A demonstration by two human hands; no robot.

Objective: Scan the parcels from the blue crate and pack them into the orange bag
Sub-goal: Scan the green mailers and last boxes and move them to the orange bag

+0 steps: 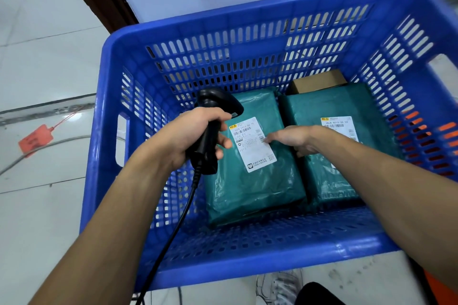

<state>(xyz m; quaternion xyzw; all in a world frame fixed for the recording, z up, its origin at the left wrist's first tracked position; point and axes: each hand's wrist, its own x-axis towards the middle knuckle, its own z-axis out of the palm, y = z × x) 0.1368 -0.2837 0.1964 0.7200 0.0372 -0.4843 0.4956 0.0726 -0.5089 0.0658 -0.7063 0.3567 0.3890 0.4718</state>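
The blue crate (247, 250) fills most of the view. Two green plastic parcels lie flat inside, side by side, each with a white label. My left hand (193, 136) grips a black corded barcode scanner (210, 131), held just above the left parcel (252, 181) with its head pointing at that label. My right hand (295, 140) rests with fingers stretched on the left parcel's right edge, fingertips touching its label. The right parcel (332, 181) lies partly under my right forearm. A brown cardboard box (319, 82) shows behind the parcels. The orange bag (441, 131) shows through the crate's right wall.
A pale tiled floor lies to the left, with a red tag (36, 140) and a grey cable (49, 146) on it. The scanner's black cord (173, 230) runs down over the crate's near rim. A shoe (280, 287) is visible below the crate.
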